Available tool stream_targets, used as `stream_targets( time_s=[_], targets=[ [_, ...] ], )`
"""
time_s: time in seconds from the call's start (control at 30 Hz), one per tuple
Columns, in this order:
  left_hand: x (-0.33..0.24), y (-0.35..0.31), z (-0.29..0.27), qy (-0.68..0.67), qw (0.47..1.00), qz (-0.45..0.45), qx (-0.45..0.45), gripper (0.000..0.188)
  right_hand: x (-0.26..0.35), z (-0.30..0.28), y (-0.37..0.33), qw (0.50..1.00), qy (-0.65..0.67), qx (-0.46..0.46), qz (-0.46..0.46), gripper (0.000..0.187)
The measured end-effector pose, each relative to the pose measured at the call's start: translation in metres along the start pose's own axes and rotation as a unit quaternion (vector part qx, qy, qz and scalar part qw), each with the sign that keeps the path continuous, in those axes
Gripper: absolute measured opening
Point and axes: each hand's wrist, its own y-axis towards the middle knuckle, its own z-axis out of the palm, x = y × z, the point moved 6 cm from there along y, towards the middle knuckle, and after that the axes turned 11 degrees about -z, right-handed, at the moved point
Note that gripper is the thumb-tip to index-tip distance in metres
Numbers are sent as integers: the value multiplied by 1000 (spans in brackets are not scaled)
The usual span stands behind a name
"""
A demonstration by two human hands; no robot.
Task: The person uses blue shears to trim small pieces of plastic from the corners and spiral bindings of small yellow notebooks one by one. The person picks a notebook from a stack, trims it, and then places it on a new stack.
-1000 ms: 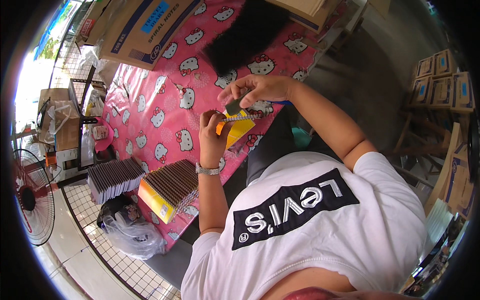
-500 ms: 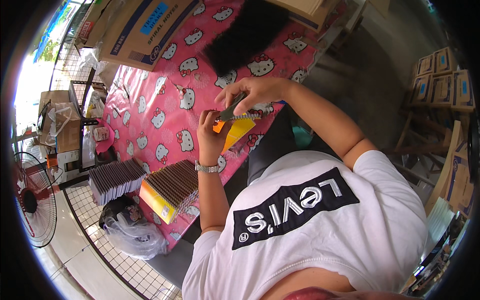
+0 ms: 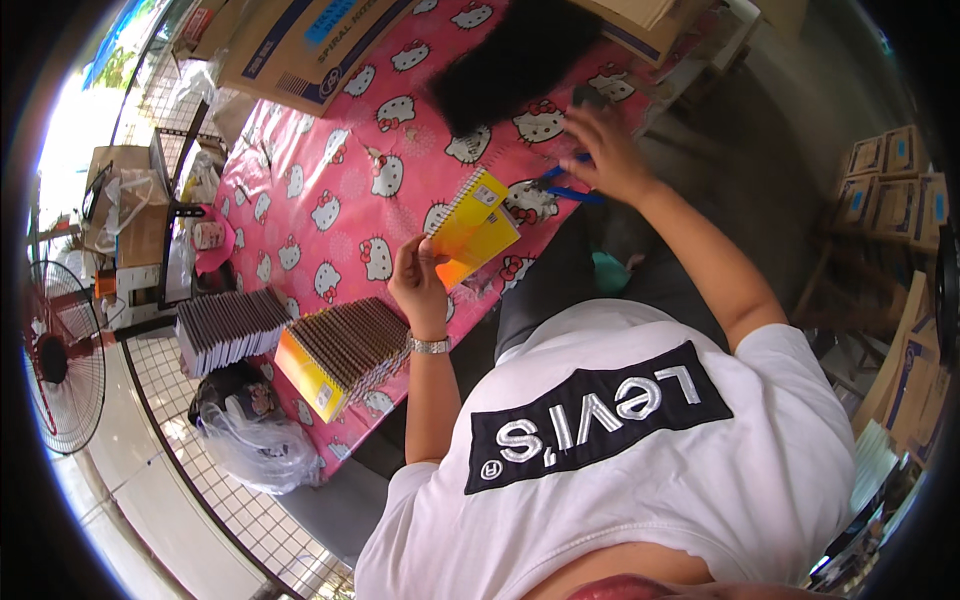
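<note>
A yellow and orange spiral notebook point(image 3: 478, 225) is pinched at its lower left end by my left hand point(image 3: 418, 280), fingers closed on it. Its coil runs along the upper left side, and a thin loose end seems to stick out past the top corner. A second yellow sheet or cover shows beneath it. My right hand point(image 3: 612, 155), blurred, is off to the right at the table's edge, fingers reaching forward. Next to its fingers lies a pair of blue-handled pliers point(image 3: 575, 192). A small dark piece point(image 3: 590, 97) shows at its fingertips; whether it is held is unclear.
A bundle of black coils point(image 3: 515, 65) lies at the back. Cardboard boxes point(image 3: 300, 50) stand at the far left. Bound notebooks point(image 3: 345, 350) and another dark-spined stack point(image 3: 232, 328) sit near left, beside a plastic bag point(image 3: 255, 445). A fan point(image 3: 62, 355) stands left of the table.
My right hand has left the notebook and moved right, toward the pliers. The notebook, still in my left hand, has turned so its yellow face shows. The whole view has shifted slightly.
</note>
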Motion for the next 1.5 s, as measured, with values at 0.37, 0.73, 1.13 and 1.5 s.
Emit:
stream_targets(
  time_s=[0.37, 0.73, 1.13, 1.5],
  targets=[
    [15, 4, 3, 44, 998, 47, 17, 27, 46, -6, -16, 981, 181, -22, 70, 55],
    [-5, -7, 15, 32, 996, 74, -26, 23, 154, -22, 16, 944, 324, -6, -57, 54],
    [9, -4, 5, 36, 994, 101, -15, 24, 175, -22, 44, 973, 211, 3, -92, 52],
    [-9, -14, 5, 135, 975, 160, -70, 24, 174, 11, 37, 838, 508, 152, 127, 42]
  ],
)
